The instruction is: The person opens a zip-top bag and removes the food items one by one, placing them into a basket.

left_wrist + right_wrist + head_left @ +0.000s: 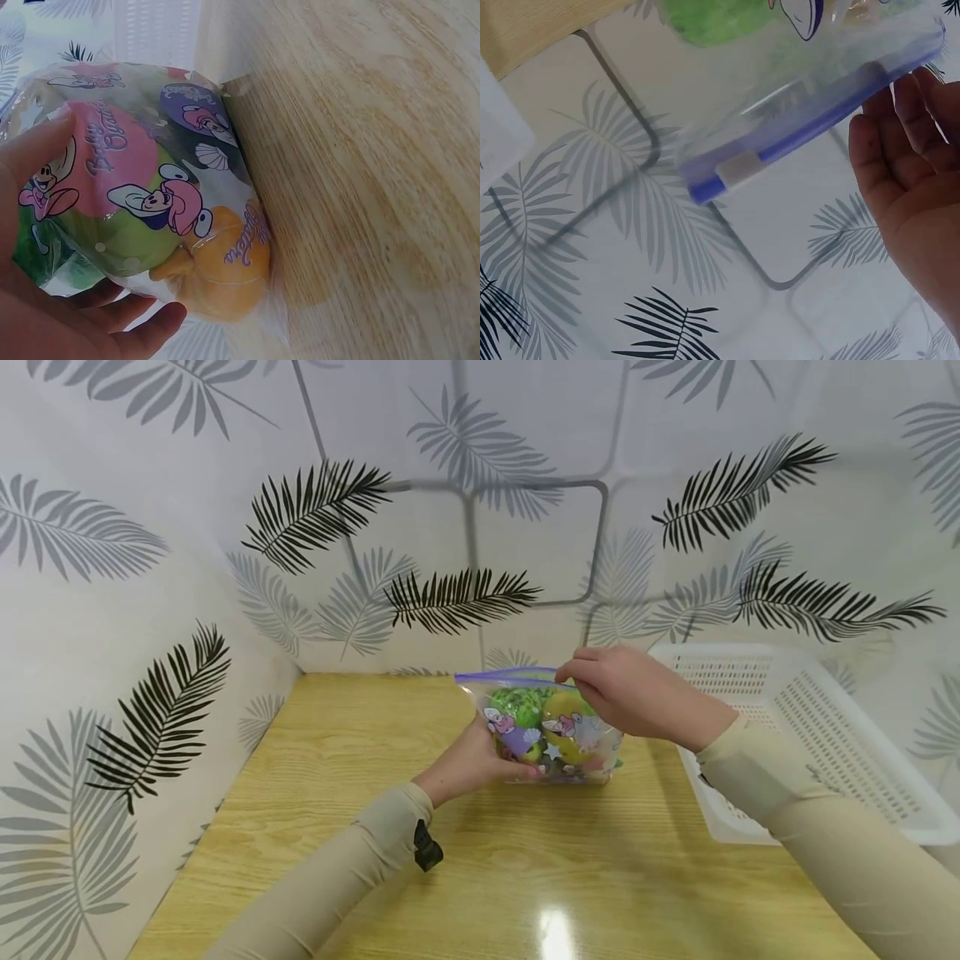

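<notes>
A clear zip bag (552,727) with cartoon prints stands on the wooden table, filled with green, yellow and orange items. My left hand (472,764) grips its lower left side, thumb across the front. In the left wrist view, my hand (45,307) lies around the bag (135,180), where an orange pumpkin-like item (229,277) shows through. My right hand (630,693) pinches the purple zip strip along the top. The right wrist view shows my right hand's fingers (877,150) at that strip (810,133), with a white slider (739,170) near the other end.
A white perforated basket (862,735) stands on the right of the table (337,727), partly behind my right forearm. Leaf-patterned cloth (525,543) hangs along the back and the left side. A black band (427,846) is on my left wrist.
</notes>
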`<state>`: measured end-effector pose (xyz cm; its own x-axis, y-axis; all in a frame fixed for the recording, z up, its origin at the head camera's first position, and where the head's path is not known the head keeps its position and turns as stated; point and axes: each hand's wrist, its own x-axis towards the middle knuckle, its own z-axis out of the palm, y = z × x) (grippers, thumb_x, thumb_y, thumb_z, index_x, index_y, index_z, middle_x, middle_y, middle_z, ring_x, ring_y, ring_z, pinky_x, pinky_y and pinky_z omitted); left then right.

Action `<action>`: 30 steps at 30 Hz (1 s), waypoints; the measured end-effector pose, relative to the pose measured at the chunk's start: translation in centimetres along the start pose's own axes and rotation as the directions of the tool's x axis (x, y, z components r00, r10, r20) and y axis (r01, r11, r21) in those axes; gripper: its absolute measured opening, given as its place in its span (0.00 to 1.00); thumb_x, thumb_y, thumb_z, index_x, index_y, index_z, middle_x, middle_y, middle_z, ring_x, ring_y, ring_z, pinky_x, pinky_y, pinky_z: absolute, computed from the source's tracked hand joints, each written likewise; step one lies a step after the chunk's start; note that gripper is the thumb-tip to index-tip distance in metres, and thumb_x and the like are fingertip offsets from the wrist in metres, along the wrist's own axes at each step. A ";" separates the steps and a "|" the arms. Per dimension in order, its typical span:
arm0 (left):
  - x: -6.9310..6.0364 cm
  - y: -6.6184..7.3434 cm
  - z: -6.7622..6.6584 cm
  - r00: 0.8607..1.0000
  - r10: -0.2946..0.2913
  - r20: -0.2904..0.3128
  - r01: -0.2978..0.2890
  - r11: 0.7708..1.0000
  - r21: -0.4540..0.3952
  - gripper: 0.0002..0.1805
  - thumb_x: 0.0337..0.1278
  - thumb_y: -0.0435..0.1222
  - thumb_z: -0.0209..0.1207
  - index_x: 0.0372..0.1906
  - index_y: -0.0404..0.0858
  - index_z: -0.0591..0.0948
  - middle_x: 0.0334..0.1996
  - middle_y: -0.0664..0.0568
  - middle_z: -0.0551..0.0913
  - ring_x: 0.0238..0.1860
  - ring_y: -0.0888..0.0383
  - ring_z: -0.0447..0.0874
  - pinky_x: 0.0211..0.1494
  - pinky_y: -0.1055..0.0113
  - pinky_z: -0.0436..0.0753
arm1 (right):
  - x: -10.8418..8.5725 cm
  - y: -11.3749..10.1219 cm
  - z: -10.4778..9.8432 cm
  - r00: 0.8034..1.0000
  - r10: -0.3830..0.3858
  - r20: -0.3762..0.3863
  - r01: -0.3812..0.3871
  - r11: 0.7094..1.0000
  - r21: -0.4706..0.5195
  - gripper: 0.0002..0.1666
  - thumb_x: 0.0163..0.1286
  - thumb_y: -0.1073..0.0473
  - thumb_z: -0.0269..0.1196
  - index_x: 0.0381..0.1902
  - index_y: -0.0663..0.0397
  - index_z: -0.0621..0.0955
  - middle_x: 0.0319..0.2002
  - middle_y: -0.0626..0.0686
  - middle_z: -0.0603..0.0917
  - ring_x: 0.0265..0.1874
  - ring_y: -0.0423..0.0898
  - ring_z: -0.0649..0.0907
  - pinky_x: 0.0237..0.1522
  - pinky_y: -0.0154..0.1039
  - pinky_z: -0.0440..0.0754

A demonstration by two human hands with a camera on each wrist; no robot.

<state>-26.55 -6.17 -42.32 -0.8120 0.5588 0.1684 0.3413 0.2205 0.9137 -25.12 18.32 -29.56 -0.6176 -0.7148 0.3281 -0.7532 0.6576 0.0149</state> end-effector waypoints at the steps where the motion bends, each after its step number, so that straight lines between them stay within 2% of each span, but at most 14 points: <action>1: 0.0 0.0 0.0 1.000 -0.007 0.000 0.007 1.000 -0.001 0.50 0.47 0.40 0.78 0.71 0.63 0.60 0.64 0.63 0.76 0.64 0.62 0.78 0.68 0.63 0.76 | 0.2 0.0 -0.1 0.999 0.022 0.030 -0.022 1.000 0.011 0.15 0.76 0.66 0.53 0.51 0.54 0.85 0.44 0.52 0.87 0.35 0.47 0.86 0.41 0.46 0.85; 4: -0.1 -0.1 0.1 0.999 -0.033 -0.008 0.033 0.999 -0.001 0.50 0.46 0.41 0.78 0.71 0.62 0.59 0.63 0.61 0.77 0.61 0.61 0.80 0.66 0.63 0.78 | 0.7 0.0 -0.4 0.993 0.064 0.096 -0.069 0.996 0.049 0.15 0.76 0.67 0.53 0.50 0.54 0.85 0.46 0.53 0.87 0.37 0.47 0.86 0.40 0.46 0.85; 7: -0.2 -0.2 0.1 0.999 -0.048 -0.020 0.048 0.999 -0.007 0.54 0.44 0.42 0.79 0.71 0.62 0.54 0.62 0.60 0.77 0.60 0.61 0.81 0.64 0.61 0.79 | 1.1 0.1 -0.7 0.987 0.069 0.146 -0.082 0.993 0.085 0.15 0.76 0.68 0.54 0.48 0.53 0.86 0.44 0.52 0.88 0.33 0.43 0.85 0.39 0.44 0.84; 10: -0.1 -0.4 0.0 0.999 -0.040 -0.034 0.040 0.999 0.003 0.59 0.42 0.42 0.80 0.70 0.63 0.48 0.63 0.60 0.74 0.60 0.61 0.80 0.65 0.60 0.78 | 1.5 0.1 -0.9 0.979 0.064 0.196 -0.085 0.991 0.100 0.13 0.74 0.68 0.57 0.47 0.52 0.87 0.42 0.51 0.89 0.33 0.42 0.85 0.39 0.44 0.84; 12: -0.1 -0.6 0.1 0.999 -0.031 -0.033 0.031 0.999 0.010 0.61 0.41 0.42 0.81 0.71 0.67 0.47 0.64 0.62 0.74 0.61 0.62 0.79 0.67 0.60 0.76 | 1.8 0.1 -1.0 0.969 0.072 0.235 -0.097 0.990 0.099 0.13 0.71 0.67 0.60 0.48 0.53 0.86 0.41 0.51 0.89 0.36 0.44 0.86 0.42 0.45 0.85; 16: 0.0 -1.2 0.1 1.000 -0.020 -0.003 0.020 1.000 -0.004 0.66 0.39 0.40 0.81 0.74 0.71 0.45 0.65 0.65 0.74 0.61 0.62 0.79 0.69 0.58 0.74 | 2.1 0.2 -1.2 0.944 0.102 0.313 -0.134 0.988 0.082 0.17 0.67 0.59 0.67 0.54 0.54 0.85 0.44 0.52 0.89 0.45 0.50 0.87 0.50 0.49 0.85; 18: -0.1 -1.5 0.0 0.999 -0.040 0.016 0.040 0.999 0.004 0.69 0.39 0.40 0.81 0.74 0.74 0.42 0.65 0.65 0.74 0.61 0.63 0.79 0.70 0.58 0.73 | 2.1 0.3 -1.3 0.933 0.111 0.343 -0.143 0.987 0.069 0.22 0.66 0.55 0.69 0.57 0.54 0.84 0.47 0.52 0.89 0.48 0.52 0.87 0.52 0.51 0.84; 20: -0.2 -1.7 -0.1 0.997 -0.040 0.063 0.042 0.998 -0.040 0.70 0.41 0.35 0.80 0.75 0.73 0.40 0.68 0.62 0.72 0.60 0.59 0.82 0.69 0.58 0.75 | 2.2 0.3 -1.2 0.922 0.116 0.368 -0.146 0.988 0.055 0.26 0.65 0.52 0.70 0.60 0.54 0.82 0.52 0.53 0.87 0.51 0.53 0.86 0.55 0.52 0.83; 23: -0.1 -1.9 -0.2 0.995 -0.015 0.096 0.019 0.999 -0.046 0.68 0.39 0.34 0.81 0.76 0.70 0.44 0.69 0.61 0.69 0.62 0.60 0.79 0.70 0.61 0.73 | 2.2 0.4 -1.2 0.911 0.130 0.392 -0.159 0.986 0.042 0.29 0.65 0.53 0.69 0.63 0.55 0.80 0.58 0.55 0.85 0.57 0.56 0.83 0.59 0.54 0.80; 25: 0.4 -1.9 -0.1 0.993 0.050 0.103 -0.041 0.996 -0.084 0.64 0.37 0.32 0.81 0.75 0.63 0.51 0.69 0.59 0.70 0.63 0.59 0.79 0.70 0.61 0.74 | 2.2 0.6 -1.1 0.902 0.137 0.409 -0.169 0.985 0.041 0.32 0.65 0.53 0.69 0.65 0.57 0.78 0.61 0.57 0.83 0.60 0.57 0.81 0.61 0.55 0.79; 27: 0.9 -2.1 -0.1 0.994 0.092 0.065 -0.088 0.994 -0.059 0.61 0.33 0.34 0.83 0.73 0.58 0.57 0.67 0.59 0.71 0.66 0.60 0.75 0.72 0.62 0.71 | 2.3 0.7 -0.9 0.894 0.141 0.425 -0.177 0.983 0.046 0.34 0.65 0.53 0.70 0.67 0.59 0.76 0.63 0.58 0.81 0.63 0.58 0.79 0.63 0.55 0.77; 30: 1.5 -2.6 -0.1 0.995 0.092 0.031 -0.091 0.995 -0.038 0.61 0.31 0.33 0.83 0.71 0.56 0.57 0.65 0.58 0.72 0.65 0.59 0.75 0.73 0.62 0.71 | 2.4 0.9 -0.4 0.884 0.127 0.450 -0.178 0.981 0.072 0.37 0.65 0.52 0.71 0.68 0.60 0.74 0.64 0.59 0.79 0.64 0.58 0.78 0.65 0.54 0.77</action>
<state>-28.71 -5.91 -44.38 -0.7620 0.6014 0.2401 0.3953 0.1383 0.9081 -27.19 17.34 -28.35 -0.7436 -0.6553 -0.1326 -0.6457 0.7554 -0.1117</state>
